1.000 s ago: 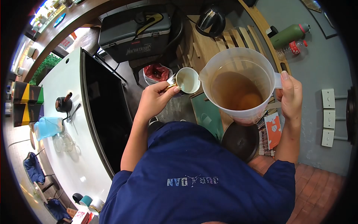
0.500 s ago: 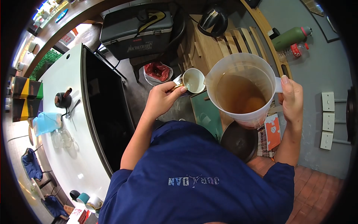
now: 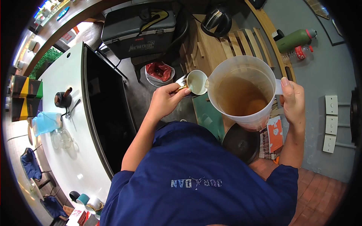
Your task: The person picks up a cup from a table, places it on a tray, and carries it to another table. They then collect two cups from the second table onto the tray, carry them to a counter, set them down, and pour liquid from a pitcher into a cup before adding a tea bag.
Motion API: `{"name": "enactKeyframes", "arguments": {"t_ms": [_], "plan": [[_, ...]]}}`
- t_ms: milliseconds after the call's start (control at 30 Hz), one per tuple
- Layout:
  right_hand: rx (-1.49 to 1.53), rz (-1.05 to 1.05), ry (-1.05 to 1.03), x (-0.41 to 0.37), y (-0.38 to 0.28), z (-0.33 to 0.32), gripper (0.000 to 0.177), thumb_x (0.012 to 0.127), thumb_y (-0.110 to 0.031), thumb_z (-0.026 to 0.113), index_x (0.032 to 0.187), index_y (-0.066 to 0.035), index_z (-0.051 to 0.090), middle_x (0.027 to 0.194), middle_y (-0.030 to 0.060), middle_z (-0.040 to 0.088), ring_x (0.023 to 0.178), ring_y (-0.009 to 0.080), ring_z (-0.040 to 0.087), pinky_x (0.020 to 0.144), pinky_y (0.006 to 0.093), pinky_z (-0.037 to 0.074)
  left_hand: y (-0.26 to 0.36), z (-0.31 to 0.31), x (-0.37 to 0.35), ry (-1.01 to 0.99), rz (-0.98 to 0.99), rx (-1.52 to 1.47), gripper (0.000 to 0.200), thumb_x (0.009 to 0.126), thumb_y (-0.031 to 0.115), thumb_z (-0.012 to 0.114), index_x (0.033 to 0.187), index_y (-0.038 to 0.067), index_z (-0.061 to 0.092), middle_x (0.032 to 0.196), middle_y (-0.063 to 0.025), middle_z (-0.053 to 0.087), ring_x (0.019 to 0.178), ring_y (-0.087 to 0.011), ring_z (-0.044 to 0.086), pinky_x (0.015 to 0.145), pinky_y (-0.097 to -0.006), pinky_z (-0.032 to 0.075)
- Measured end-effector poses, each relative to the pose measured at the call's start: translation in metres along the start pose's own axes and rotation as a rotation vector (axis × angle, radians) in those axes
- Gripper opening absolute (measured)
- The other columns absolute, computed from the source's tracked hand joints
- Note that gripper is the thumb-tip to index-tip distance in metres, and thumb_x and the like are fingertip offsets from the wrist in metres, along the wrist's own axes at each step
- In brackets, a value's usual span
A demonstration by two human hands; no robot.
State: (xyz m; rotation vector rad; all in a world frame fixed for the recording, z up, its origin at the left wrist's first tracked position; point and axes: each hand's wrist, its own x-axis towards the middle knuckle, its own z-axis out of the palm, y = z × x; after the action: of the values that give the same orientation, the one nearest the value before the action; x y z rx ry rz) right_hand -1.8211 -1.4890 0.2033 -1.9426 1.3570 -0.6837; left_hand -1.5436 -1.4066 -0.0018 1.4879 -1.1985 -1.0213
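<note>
A small white cup (image 3: 197,82) with a dark, gold-trimmed outer side is held by its handle in my left hand (image 3: 166,101), fingers pinched. Beside it on the right, my right hand (image 3: 293,101) grips the handle of a large translucent pitcher (image 3: 260,62). Brown liquid (image 3: 241,96) fills part of the pitcher, which tilts toward the cup. Its spout is at the cup's right rim. Inside the cup there is a pale look; whether liquid lies in it is hard to tell.
A white counter (image 3: 75,150) on the left bears a small pot (image 3: 62,100), a blue container (image 3: 46,123) and glass cups (image 3: 61,138). Ahead are a cooler box (image 3: 139,34), a red-lined bin (image 3: 160,72) and a kettle (image 3: 216,22). Bottles (image 3: 296,40) stand at the right.
The pitcher's body has shifted slightly down and left with my right hand. My left hand and the cup have barely moved.
</note>
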Motion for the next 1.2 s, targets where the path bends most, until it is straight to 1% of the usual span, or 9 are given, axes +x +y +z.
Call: {"name": "enactKeyframes", "arguments": {"t_ms": [200,267,400,467,800,867,1067,1200], "plan": [[-0.004,0.006,-0.010,0.0002,-0.0014,0.0031,0.047,0.092,-0.035,0.052,0.055,-0.007,0.042,0.053,-0.0058,0.038,0.052,0.0037,0.031,0.048,0.0241,0.025,-0.0003,0.0000,0.0004,0.002,-0.009,-0.003,0.035,0.083,0.032,0.068,0.077,-0.001,0.062,0.055,-0.0036,0.043,0.053,-0.0087,0.036,0.049,-0.0267,0.033],[-0.004,0.013,-0.011,0.0008,-0.0008,0.0035,0.047,0.092,-0.035,0.052,0.055,-0.007,0.042,0.053,-0.0060,0.038,0.052,0.0037,0.031,0.048,0.0241,0.025,0.0005,-0.0007,0.0004,-0.027,-0.030,-0.004,0.028,0.088,0.025,0.064,0.080,-0.002,0.062,0.059,0.0056,0.041,0.058,-0.0032,0.034,0.050,-0.0222,0.030],[-0.014,0.005,-0.015,0.0013,0.0011,0.0034,0.047,0.092,-0.035,0.052,0.056,-0.007,0.042,0.054,-0.0061,0.038,0.052,0.0035,0.031,0.048,0.0241,0.025,-0.0007,0.0004,0.0010,-0.020,-0.020,0.013,0.028,0.088,0.026,0.064,0.081,-0.002,0.062,0.059,0.0056,0.041,0.058,-0.0033,0.034,0.050,-0.0222,0.030],[-0.023,0.004,-0.018,0.0013,0.0011,0.0028,0.047,0.092,-0.035,0.052,0.056,-0.007,0.042,0.054,-0.0061,0.038,0.052,0.0035,0.031,0.048,0.0241,0.025,-0.0006,0.0014,0.0009,0.007,-0.028,-0.008,0.035,0.083,0.033,0.067,0.077,-0.001,0.062,0.055,-0.0037,0.044,0.053,-0.0090,0.037,0.049,-0.0272,0.033],[-0.012,0.017,-0.025,-0.0010,0.0000,0.0025,0.047,0.092,-0.035,0.052,0.056,-0.006,0.044,0.053,-0.0057,0.039,0.052,0.0036,0.032,0.048,0.0236,0.026,-0.0007,0.0040,0.0007,-0.028,-0.025,0.004,0.035,0.083,0.035,0.067,0.081,0.000,0.065,0.058,-0.0054,0.051,0.055,-0.0094,0.042,0.051,-0.0274,0.036],[-0.004,0.024,-0.025,-0.0015,-0.0014,0.0023,0.047,0.092,-0.035,0.052,0.057,-0.006,0.044,0.053,-0.0057,0.039,0.052,0.0035,0.032,0.048,0.0235,0.026,-0.0012,0.0041,0.0011,-0.050,-0.054,0.020,0.036,0.083,0.036,0.066,0.083,0.001,0.066,0.059,-0.0055,0.052,0.055,-0.0096,0.043,0.052,-0.0274,0.037],[-0.027,0.028,-0.041,-0.0024,-0.0006,0.0009,0.046,0.092,-0.034,0.052,0.057,-0.006,0.045,0.054,-0.0061,0.039,0.052,0.0031,0.031,0.048,0.0232,0.025,-0.0027,0.0063,0.0002,-0.054,-0.051,0.003,0.036,0.083,0.037,0.066,0.083,0.001,0.066,0.059,-0.0053,0.052,0.055,-0.0095,0.043,0.052,-0.0273,0.037],[-0.014,0.027,-0.049,-0.0037,-0.0025,0.0028,0.045,0.093,-0.034,0.053,0.060,-0.004,0.050,0.055,-0.0062,0.041,0.053,0.0030,0.033,0.048,0.0230,0.026,-0.0037,0.0065,0.0010,-0.067,-0.069,0.011,0.036,0.083,0.036,0.066,0.083,0.000,0.066,0.059,-0.0045,0.051,0.056,-0.0088,0.042,0.052,-0.0271,0.036]]}}
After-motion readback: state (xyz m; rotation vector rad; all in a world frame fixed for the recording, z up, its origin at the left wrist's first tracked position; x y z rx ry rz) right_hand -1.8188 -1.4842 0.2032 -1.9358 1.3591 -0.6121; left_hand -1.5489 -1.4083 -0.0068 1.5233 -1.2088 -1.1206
